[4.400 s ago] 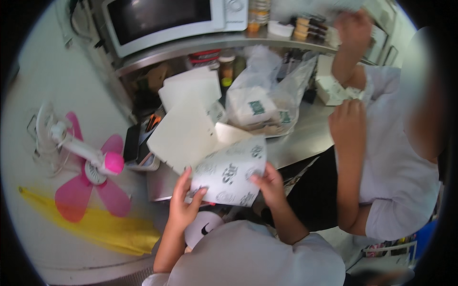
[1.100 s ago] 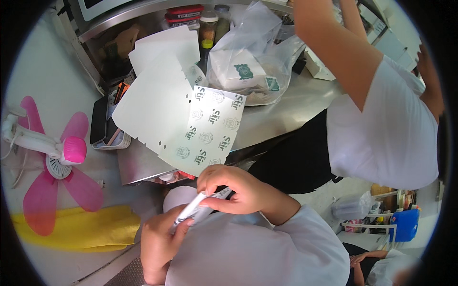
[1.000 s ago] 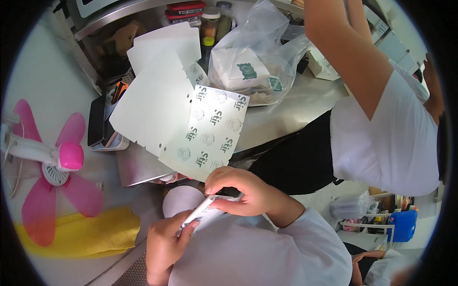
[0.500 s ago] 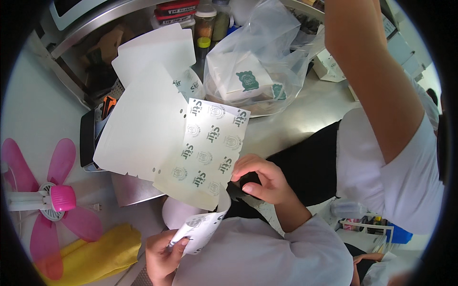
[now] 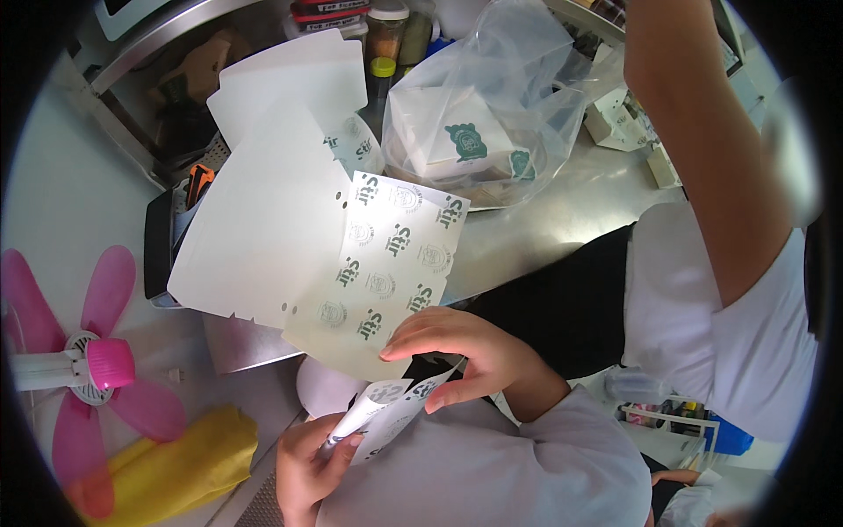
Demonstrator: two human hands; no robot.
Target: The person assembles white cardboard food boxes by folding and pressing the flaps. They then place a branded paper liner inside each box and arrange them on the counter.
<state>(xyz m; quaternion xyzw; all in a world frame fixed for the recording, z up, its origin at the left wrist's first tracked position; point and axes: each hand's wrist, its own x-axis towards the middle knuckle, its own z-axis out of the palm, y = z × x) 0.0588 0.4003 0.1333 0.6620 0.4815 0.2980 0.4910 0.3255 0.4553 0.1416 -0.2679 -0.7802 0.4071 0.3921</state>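
Note:
My left hand (image 5: 314, 461) is closed on a curled sheet of white printed paper (image 5: 395, 420), pinched between thumb and fingers in front of my shirt. Just above it my right hand (image 5: 470, 347) reaches in, fingers bent and apart. Its thumb is by the curled sheet's upper edge, and its fingertips lie over the lower edge of a flat printed sheet (image 5: 399, 241). This sheet, patterned in dark green, overlaps a large flat unfolded white cardboard box blank (image 5: 255, 228). More printed paper (image 5: 356, 145) shows behind the blank.
A clear plastic bag (image 5: 518, 70) holding a white box (image 5: 448, 132) stands on the steel counter (image 5: 518, 237). Jars (image 5: 386, 31) line the back. At left are a pink fan (image 5: 110, 363), a yellow cloth (image 5: 189, 461) and a black holder (image 5: 161, 250). Another person's arm (image 5: 680, 105) extends at right.
My right hand has moved left and down from the flat sheet's right edge to the curled sheet. The curled sheet has shifted and bent upward in my left hand, which has barely moved.

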